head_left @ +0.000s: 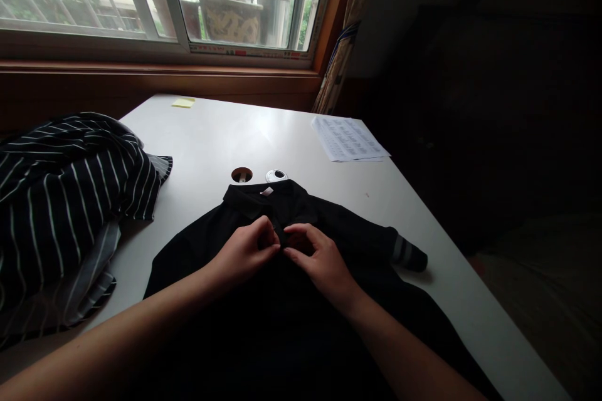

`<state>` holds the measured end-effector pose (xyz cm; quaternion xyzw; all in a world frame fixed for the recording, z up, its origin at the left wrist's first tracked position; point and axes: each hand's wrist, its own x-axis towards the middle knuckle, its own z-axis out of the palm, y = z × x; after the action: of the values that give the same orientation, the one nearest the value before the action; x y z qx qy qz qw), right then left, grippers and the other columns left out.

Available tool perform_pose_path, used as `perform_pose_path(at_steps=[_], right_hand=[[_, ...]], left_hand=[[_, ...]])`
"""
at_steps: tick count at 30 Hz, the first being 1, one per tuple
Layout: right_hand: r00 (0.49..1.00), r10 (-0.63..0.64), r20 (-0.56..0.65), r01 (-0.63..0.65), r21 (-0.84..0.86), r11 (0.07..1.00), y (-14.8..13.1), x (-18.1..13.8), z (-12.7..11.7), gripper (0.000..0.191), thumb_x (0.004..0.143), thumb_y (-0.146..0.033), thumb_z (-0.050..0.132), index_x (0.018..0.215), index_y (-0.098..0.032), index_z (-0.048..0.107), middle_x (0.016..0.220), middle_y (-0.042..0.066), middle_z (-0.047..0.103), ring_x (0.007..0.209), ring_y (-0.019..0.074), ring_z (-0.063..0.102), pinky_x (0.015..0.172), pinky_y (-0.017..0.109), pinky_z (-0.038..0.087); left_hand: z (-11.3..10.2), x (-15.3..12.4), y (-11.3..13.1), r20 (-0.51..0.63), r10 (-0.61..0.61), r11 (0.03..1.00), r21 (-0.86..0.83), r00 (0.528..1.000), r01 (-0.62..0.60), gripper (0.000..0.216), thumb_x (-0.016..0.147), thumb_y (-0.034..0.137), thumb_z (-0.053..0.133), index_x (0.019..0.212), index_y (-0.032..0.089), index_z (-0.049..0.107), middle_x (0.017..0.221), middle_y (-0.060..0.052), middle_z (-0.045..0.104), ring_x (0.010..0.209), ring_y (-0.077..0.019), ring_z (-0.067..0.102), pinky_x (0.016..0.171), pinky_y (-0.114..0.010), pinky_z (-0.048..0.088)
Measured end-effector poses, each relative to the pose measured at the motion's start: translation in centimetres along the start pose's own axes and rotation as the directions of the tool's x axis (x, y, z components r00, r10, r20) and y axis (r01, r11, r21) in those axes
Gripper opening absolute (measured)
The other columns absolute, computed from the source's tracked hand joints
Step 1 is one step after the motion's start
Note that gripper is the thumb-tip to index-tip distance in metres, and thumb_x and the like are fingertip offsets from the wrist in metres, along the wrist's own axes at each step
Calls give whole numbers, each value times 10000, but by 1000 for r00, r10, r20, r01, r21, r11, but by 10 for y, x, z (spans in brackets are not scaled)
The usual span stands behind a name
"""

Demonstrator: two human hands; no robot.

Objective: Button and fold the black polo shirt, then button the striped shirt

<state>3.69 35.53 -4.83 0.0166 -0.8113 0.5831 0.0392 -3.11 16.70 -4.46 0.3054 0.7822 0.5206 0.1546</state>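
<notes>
"One left hand (249, 247), one right hand (320, 257), both nearest: what are their fingers doing?"

"Both pinch the front of a black shirt (301, 319) just below its collar (242, 198), thumbs bent toward forefingers."

"And the shirt?"

"Spread on the near middle of the white table (207, 144), collar toward the far side, a grey-banded sleeve (364, 223) reaching right. A striped garment (61, 194) lies heaped at the left."

"Any label?"

"A small pale tag (268, 191) inside the collar, too small to read. A round metal-looking cover (270, 177) sits just beyond."

"Farther off?"

"On the right, printed paper sheets (348, 139), illegible. Toward the far left edge, a yellow note (183, 102). Past the table, the window frame (263, 59) carries red marks (240, 53) and lettering (210, 49) I cannot make out."
</notes>
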Motion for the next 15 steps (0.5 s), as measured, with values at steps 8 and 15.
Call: perform_pose_path(at_steps=[8, 15], right_hand=[[1000, -7, -25, 7, -12, 1000, 1, 1, -1, 293, 822, -218, 707, 1107, -264, 659, 1024, 14, 703, 921, 191, 681, 853, 332, 550], [998, -65, -21, 64, -41, 997, 2, -1, 2, 274, 829, -178, 687, 1089, -262, 666, 1030, 12, 689, 913, 178, 677, 841, 314, 557]], left_hand=[[-2, -2, 5, 20, 13, 1000, 20, 1000, -13, 133, 877, 329, 619, 914, 203, 599, 821, -12, 669, 715, -151, 609, 613, -238, 450], [0, 1, 0, 0, -19, 1000, 7, 1000, 19, 152, 889, 340, 615, 878, 189, 621, 763, -5, 664, 697, -146, 599, 622, -240, 447]])
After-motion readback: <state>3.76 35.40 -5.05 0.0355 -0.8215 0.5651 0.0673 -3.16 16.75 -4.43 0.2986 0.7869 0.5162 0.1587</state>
